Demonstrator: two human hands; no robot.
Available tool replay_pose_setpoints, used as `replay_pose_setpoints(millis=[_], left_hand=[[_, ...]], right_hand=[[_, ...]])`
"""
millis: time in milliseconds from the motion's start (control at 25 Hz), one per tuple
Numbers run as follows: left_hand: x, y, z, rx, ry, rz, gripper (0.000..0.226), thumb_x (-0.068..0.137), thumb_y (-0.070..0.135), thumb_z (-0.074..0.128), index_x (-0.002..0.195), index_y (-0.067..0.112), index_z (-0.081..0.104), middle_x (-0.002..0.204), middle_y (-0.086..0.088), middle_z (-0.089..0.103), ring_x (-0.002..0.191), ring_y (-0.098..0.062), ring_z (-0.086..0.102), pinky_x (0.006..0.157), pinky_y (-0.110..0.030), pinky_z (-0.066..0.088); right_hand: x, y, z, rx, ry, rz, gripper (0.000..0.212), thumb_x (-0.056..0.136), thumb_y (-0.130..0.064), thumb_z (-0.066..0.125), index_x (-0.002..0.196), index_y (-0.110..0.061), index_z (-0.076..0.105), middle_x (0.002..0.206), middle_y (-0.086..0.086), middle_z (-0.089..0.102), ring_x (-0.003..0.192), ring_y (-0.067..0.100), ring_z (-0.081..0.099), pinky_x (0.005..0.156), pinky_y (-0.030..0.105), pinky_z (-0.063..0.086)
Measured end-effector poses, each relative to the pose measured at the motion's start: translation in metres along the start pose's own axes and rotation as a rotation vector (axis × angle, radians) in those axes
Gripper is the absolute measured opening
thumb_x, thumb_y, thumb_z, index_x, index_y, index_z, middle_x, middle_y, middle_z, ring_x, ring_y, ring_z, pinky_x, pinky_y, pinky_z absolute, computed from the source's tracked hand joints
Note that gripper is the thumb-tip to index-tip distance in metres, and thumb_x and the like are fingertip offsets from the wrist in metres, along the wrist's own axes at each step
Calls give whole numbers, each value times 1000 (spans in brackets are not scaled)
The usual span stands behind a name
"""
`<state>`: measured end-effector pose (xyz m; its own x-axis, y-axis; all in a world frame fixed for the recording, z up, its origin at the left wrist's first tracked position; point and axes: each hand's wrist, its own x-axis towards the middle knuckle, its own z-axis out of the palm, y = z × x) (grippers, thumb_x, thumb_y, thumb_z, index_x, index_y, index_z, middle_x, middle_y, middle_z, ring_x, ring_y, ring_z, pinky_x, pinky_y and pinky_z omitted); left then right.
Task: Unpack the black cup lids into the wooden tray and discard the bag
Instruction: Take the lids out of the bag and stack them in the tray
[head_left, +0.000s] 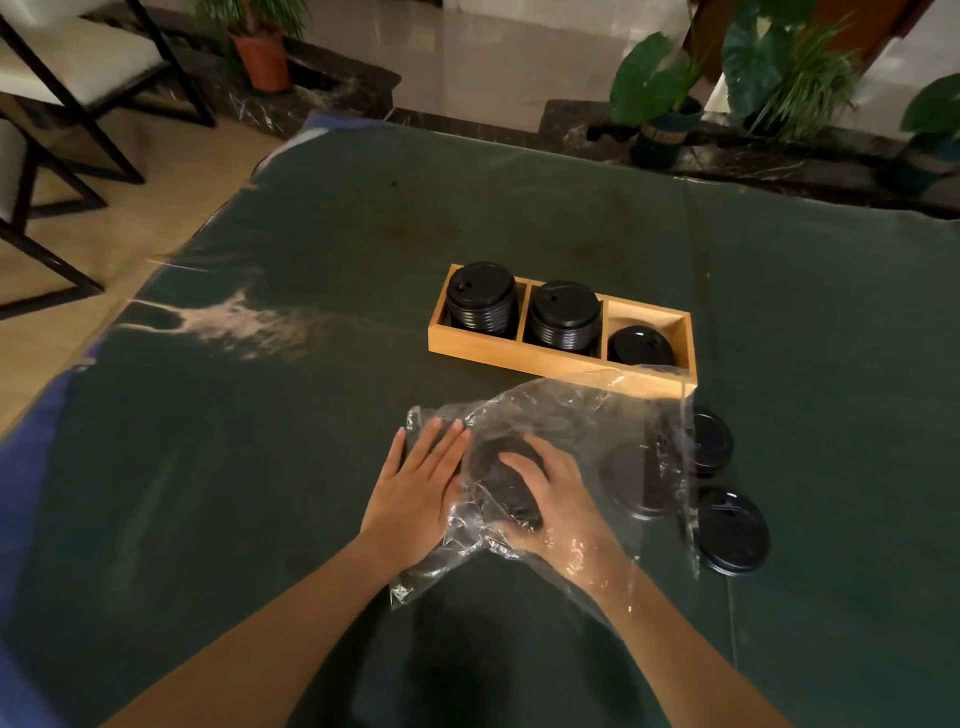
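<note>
A clear crumpled plastic bag (571, 415) lies on the dark green table, just in front of the wooden tray (519, 358). My right hand (550, 499) is inside the bag, fingers curled over a black lid (498, 467). My left hand (415, 488) lies flat with spread fingers on the bag's left end. The tray has three compartments: tall lid stacks fill the left one (480, 299) and the middle one (563, 317), and a low stack (640, 345) sits in the right one. Loose lids lie under the bag (631, 480) and right of it (711, 441), (732, 532).
The table's green cloth (311, 467) has free room on the left and near side. Its left edge (171, 260) drops to a tiled floor with black-framed chairs (78, 78). Potted plants (670, 88) stand beyond the far edge.
</note>
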<state>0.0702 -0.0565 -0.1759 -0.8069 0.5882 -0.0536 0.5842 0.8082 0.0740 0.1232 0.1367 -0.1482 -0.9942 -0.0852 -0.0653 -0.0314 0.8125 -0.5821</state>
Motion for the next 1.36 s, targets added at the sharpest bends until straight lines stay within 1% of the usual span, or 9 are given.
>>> replay_pose_setpoints(millis=[200,400,480,560,600,680,800,1000,1360], left_hand=[[0,3,6,91,-8,5,67,91,31,-16,147,11,16,155,-5,18,143,-31,13,113,-56,22],[-3,0,5,137,-29,22,70,85,28,39,148,11,12,157,-7,13,143,-33,8,113,-55,21],[-3,1,7,155,-2,37,57,93,32,19,145,10,23,154,-8,25,141,-34,17,110,-56,27],[-1,3,6,125,-27,-14,71,92,32,-11,141,8,35,149,-11,37,137,-34,28,106,-56,34],[-1,4,5,127,-7,-26,71,92,32,-11,140,7,36,148,-11,39,137,-34,30,105,-56,35],[-3,6,0,148,-3,8,58,90,35,29,141,8,33,149,-10,37,138,-34,28,106,-56,35],[0,7,-2,141,-105,-9,98,64,34,76,144,9,25,153,-9,27,140,-33,23,109,-55,32],[2,7,3,210,-101,-19,98,78,38,63,147,14,-3,157,-4,-1,143,-31,-6,116,-53,16],[4,3,8,228,-115,-25,96,84,44,53,145,15,-15,157,-3,-13,142,-29,-16,117,-51,7]], right_hand=[[-35,5,-26,70,138,43,68,77,-30,74,137,-24,41,150,2,25,138,18,22,115,35,27],[-90,15,-74,239,292,107,73,62,-37,81,127,-41,48,143,-14,39,132,4,38,109,19,32],[-106,23,-103,283,354,123,72,58,-40,77,124,-43,50,139,-19,44,129,1,42,103,11,34],[-111,35,-137,271,417,98,72,57,-35,79,123,-41,50,135,-15,50,126,4,48,102,10,35],[-107,41,-154,260,436,89,73,59,-29,83,123,-41,50,133,-13,53,123,7,50,102,12,36],[-85,56,-182,207,467,90,72,62,-21,84,121,-43,48,125,-13,56,117,8,53,100,14,39],[-27,77,-199,117,502,136,63,65,-24,77,121,-34,50,118,-8,55,109,7,52,92,3,35],[69,104,-177,-13,353,271,65,73,-26,76,130,-19,46,136,10,45,125,31,40,102,37,36],[109,119,-135,-197,219,329,65,81,-36,68,135,-20,35,146,19,25,131,39,26,106,53,34]])
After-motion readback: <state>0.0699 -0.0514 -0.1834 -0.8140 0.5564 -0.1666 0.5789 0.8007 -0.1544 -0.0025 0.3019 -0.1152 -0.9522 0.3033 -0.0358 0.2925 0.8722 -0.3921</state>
